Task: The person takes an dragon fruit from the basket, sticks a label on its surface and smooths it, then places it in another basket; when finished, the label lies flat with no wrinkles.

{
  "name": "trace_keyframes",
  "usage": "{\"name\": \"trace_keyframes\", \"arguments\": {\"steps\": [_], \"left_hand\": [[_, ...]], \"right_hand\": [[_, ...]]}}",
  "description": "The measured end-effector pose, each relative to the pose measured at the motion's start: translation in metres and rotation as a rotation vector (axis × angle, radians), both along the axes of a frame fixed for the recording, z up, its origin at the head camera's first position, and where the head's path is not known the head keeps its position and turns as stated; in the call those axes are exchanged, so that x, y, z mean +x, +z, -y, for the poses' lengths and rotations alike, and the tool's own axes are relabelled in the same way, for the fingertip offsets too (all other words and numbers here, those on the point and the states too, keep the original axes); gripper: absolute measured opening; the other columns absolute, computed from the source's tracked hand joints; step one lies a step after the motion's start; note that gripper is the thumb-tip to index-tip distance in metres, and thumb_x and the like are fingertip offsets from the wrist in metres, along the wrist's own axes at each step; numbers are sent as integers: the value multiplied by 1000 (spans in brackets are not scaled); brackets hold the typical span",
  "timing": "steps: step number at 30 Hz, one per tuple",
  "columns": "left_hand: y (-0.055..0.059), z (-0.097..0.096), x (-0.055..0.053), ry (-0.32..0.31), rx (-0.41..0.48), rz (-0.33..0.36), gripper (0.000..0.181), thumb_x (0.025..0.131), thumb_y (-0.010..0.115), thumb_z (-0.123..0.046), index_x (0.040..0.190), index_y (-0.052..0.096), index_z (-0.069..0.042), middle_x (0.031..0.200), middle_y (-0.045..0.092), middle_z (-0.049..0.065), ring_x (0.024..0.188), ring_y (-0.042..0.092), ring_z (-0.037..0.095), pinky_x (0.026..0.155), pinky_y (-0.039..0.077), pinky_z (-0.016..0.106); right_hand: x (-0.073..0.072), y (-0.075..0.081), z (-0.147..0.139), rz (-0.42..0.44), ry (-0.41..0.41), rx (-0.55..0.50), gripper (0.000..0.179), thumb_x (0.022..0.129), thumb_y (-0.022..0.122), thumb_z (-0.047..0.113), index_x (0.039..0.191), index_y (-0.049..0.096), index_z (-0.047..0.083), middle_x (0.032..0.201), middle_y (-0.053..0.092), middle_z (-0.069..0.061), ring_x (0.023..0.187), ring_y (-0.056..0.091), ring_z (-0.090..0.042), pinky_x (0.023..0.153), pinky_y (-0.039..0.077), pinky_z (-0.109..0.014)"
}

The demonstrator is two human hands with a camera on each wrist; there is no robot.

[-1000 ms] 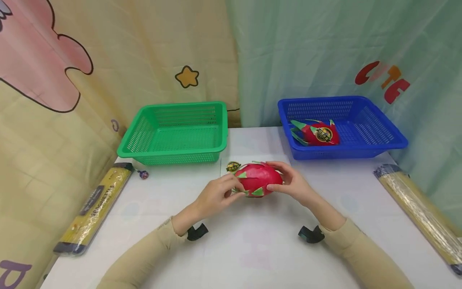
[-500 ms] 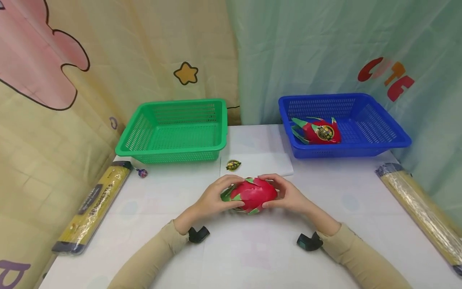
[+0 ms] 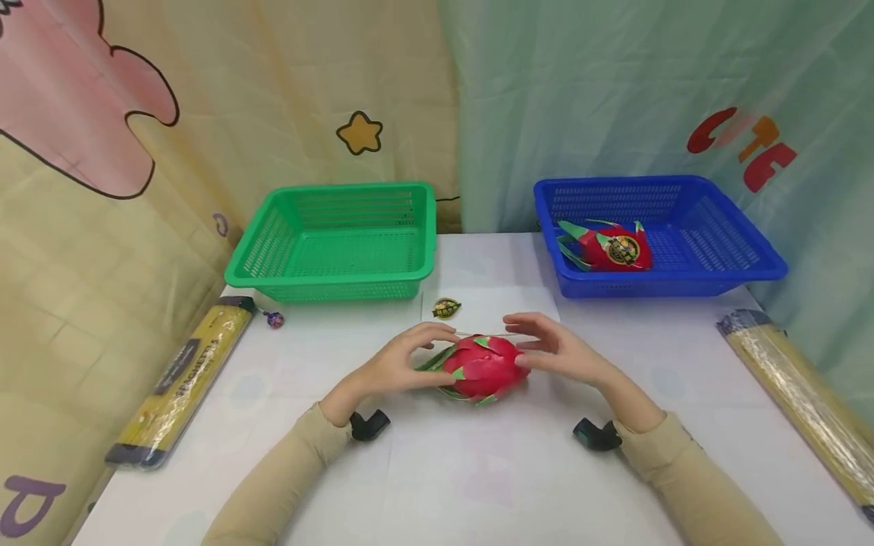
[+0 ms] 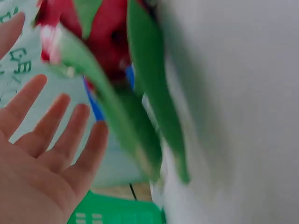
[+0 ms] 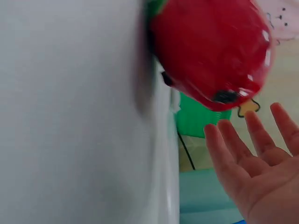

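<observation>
A red dragon fruit (image 3: 488, 365) with green leaf tips lies on its side on the white table, its leafy end to the left. Around that end my left hand (image 3: 394, 364) is spread, thumb apart from the fingers, and the left wrist view shows its fingers clear of the long leaves (image 4: 149, 74). At the rounded end, my right hand (image 3: 563, 351) has loosely bent fingers; the right wrist view shows them just off the red skin (image 5: 212, 46). Behind the fruit lies a round black and yellow sticker (image 3: 447, 308) on a white sheet (image 3: 505, 303).
A green basket (image 3: 334, 279) stands at the back left. The blue basket (image 3: 676, 288) at the back right holds another dragon fruit (image 3: 614, 249) bearing a sticker. Spaghetti packs line the left (image 3: 180, 383) and right (image 3: 795, 409) sides. A lollipop (image 3: 275, 319) lies beside the left pack.
Both hands first drew the dragon fruit nearer, off the white sheet and onto the table. Since then the fingers have loosened and moved off it, the right hand shifting slightly away.
</observation>
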State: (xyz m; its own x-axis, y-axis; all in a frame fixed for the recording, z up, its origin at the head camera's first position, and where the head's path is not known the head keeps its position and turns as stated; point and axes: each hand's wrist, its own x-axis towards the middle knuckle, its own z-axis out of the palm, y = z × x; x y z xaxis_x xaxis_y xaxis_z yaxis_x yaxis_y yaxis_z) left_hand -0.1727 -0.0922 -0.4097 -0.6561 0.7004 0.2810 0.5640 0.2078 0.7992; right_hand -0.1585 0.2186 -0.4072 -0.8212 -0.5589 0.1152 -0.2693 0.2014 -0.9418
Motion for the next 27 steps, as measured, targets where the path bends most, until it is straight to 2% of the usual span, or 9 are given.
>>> {"name": "trace_keyframes", "arguments": {"steps": [3,6,9,12,15,18,21,27], "left_hand": [[5,8,-16,52,54,118,39,86,69,-14,122,58,-5,122,57,14,111,54,24,91,46,39],[4,12,-32,154,102,241,31,91,62,-9,120,58,1,117,59,19,104,57,24,89,47,37],[0,14,-44,215,143,365,31,94,57,-8,121,56,7,119,58,24,104,57,24,91,46,41],[-1,16,-46,216,163,463,33,95,53,-4,123,51,13,122,53,32,107,56,29,93,44,48],[-2,19,-44,200,122,489,33,96,50,-2,124,48,15,124,50,34,111,54,34,94,44,47],[-2,20,-41,196,55,471,33,96,51,-4,124,49,13,126,51,30,114,52,34,95,44,40],[-3,20,-40,201,18,444,33,95,53,-6,124,50,12,126,52,28,116,51,35,97,43,38],[-7,19,-40,213,12,407,33,95,54,-6,122,52,12,124,54,27,117,51,35,98,42,40]], "right_hand": [[-17,16,-4,10,-106,-49,45,92,60,11,132,44,-2,131,47,-27,117,54,-26,92,47,-40],[-39,26,0,38,-178,-24,39,94,59,16,127,49,-3,122,56,-24,105,61,-21,89,49,-42],[-61,25,11,99,-137,32,40,95,57,19,126,50,-6,117,59,-24,102,62,-27,87,49,-43],[-79,18,24,166,-39,127,40,96,54,18,126,49,-8,114,59,-25,101,61,-34,86,51,-40],[-92,9,33,192,20,231,37,96,53,17,125,51,-6,111,61,-22,97,62,-33,83,52,-37],[-101,3,39,197,7,283,36,94,56,17,123,55,-3,106,63,-18,91,62,-27,80,53,-34],[-109,-3,44,189,-24,291,34,92,59,18,120,58,-1,101,65,-15,85,62,-22,76,53,-32],[-120,-15,52,193,-44,266,27,91,60,13,114,62,-1,95,67,-11,77,61,-17,69,52,-28]]}}
